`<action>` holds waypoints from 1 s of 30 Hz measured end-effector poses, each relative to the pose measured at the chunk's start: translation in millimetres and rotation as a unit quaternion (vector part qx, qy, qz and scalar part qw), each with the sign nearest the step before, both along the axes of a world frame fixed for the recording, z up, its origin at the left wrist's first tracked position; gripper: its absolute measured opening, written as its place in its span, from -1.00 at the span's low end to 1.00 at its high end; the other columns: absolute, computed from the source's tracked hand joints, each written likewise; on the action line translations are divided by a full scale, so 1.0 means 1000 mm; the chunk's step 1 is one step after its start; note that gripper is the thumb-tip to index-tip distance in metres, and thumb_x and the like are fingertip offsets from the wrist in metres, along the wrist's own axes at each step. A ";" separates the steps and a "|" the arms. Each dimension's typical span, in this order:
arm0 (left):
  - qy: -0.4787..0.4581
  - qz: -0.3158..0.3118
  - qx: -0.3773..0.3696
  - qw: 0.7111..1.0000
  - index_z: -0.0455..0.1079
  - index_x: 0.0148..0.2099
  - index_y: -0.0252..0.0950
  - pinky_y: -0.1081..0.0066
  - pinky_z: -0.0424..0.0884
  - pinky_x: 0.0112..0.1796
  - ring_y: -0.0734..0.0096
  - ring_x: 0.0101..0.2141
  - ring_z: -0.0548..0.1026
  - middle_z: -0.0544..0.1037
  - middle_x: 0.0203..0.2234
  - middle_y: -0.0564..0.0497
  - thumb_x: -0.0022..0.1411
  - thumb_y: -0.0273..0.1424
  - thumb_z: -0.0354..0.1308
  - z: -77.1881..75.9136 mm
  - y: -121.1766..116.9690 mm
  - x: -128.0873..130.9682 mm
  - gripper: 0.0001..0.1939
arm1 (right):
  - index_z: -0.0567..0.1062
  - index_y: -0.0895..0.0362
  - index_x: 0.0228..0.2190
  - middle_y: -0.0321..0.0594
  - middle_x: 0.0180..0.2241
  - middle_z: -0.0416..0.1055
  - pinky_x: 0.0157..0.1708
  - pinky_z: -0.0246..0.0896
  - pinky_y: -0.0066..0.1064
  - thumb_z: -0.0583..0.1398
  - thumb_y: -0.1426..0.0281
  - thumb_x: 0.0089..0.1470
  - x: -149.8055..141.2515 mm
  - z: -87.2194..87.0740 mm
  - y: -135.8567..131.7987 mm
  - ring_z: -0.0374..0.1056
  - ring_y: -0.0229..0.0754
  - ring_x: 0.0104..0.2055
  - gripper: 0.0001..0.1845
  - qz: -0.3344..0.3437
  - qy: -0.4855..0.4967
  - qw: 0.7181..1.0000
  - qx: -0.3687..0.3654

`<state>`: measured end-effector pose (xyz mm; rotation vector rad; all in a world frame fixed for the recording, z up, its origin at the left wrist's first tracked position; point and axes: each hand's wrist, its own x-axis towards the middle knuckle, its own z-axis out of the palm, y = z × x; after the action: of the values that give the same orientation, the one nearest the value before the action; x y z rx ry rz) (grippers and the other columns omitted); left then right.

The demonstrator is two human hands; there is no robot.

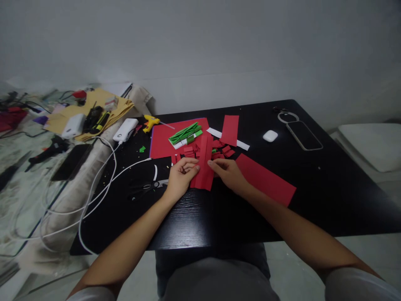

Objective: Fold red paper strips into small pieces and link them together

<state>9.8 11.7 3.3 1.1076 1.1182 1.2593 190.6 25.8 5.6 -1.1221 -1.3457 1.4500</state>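
A creased strip of red paper (204, 161) is held up over the table between my two hands. My left hand (182, 174) pinches its left edge, and my right hand (228, 170) pinches the right edge. Behind the strip lie small red paper pieces (227, 150) and folded green paper (185, 133), partly hidden by it. A larger red sheet (266, 179) lies flat under my right forearm. Scissors (152, 186) with dark handles rest just left of my left hand.
A yellow glue gun (151, 123) and a white power bank (125, 130) sit at the back left, with a white cable (114, 177) looping over the table's left edge. A white earbud case (270, 136) and a phone (303, 135) lie on the right.
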 end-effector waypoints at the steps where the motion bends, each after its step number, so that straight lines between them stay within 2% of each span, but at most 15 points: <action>1: -0.003 0.004 0.000 1.000 0.51 -0.22 -0.32 0.52 0.35 -0.37 0.54 -0.47 0.45 0.54 -0.51 0.08 0.03 -0.32 0.41 0.000 0.000 0.000 -0.73 | 0.58 0.14 -0.44 -0.22 -0.43 0.56 -0.34 0.42 -0.32 0.26 0.04 0.07 0.000 0.000 0.000 0.46 -0.17 -0.41 -0.59 0.013 0.008 1.000 -0.014; 4: -0.003 0.008 0.001 1.000 0.51 -0.22 -0.31 0.51 0.34 -0.36 0.55 -0.48 0.45 0.54 -0.51 0.08 0.03 -0.34 0.40 0.002 -0.001 0.001 -0.74 | 0.58 0.15 -0.45 -0.24 -0.45 0.54 -0.37 0.38 -0.35 0.26 0.05 0.07 0.000 0.000 0.001 0.43 -0.19 -0.42 -0.60 0.030 -0.001 0.999 -0.014; 10: 0.003 -0.006 -0.008 1.000 0.50 -0.21 -0.32 0.50 0.34 -0.36 0.55 -0.50 0.43 0.52 -0.55 0.11 0.00 -0.36 0.41 0.004 0.000 0.002 -0.71 | 0.61 0.15 -0.46 -0.30 -0.49 0.51 -0.39 0.26 -0.41 0.26 0.14 0.08 0.003 0.001 0.003 0.34 -0.23 -0.44 -0.67 0.016 -0.071 0.995 0.075; 18: 0.005 -0.006 0.009 1.000 0.49 -0.26 -0.31 0.46 0.36 -0.34 0.52 -0.49 0.44 0.52 -0.56 0.11 -0.03 -0.33 0.45 -0.001 0.001 0.002 -0.71 | 0.62 0.14 -0.44 -0.27 -0.47 0.54 -0.40 0.23 -0.39 0.26 0.18 0.10 0.003 0.002 0.003 0.35 -0.22 -0.44 -0.71 0.020 -0.093 0.990 0.099; 24: 0.003 0.002 0.001 1.000 0.49 -0.26 -0.31 0.46 0.39 -0.34 0.51 -0.46 0.47 0.54 -0.53 0.09 -0.05 -0.30 0.46 0.001 0.002 0.002 -0.68 | 0.62 0.15 -0.44 -0.27 -0.48 0.54 -0.40 0.26 -0.39 0.28 0.19 0.08 0.005 0.002 0.004 0.38 -0.22 -0.45 -0.73 0.034 -0.084 0.992 0.083; 28: -0.002 0.005 -0.005 1.000 0.49 -0.25 -0.31 0.47 0.39 -0.35 0.51 -0.47 0.47 0.54 -0.52 0.09 -0.04 -0.31 0.45 0.001 0.003 0.000 -0.68 | 0.61 0.14 -0.39 -0.24 -0.37 0.60 -0.27 0.38 -0.34 0.40 0.22 -0.08 0.007 0.001 0.005 0.49 -0.16 -0.34 -0.75 0.048 -0.034 0.997 0.051; 30: -0.007 0.001 -0.007 1.000 0.47 -0.26 -0.31 0.49 0.39 -0.36 0.52 -0.48 0.46 0.53 -0.53 0.10 -0.04 -0.32 0.45 0.000 0.003 -0.001 -0.69 | 0.62 0.13 -0.37 -0.22 -0.33 0.61 -0.22 0.41 -0.31 0.41 0.25 -0.10 0.007 0.000 0.005 0.52 -0.14 -0.30 -0.75 0.054 -0.020 0.997 0.045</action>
<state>9.1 14.7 3.8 1.0868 1.1163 1.2576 197.3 30.8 5.3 -1.0382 -1.5042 1.4356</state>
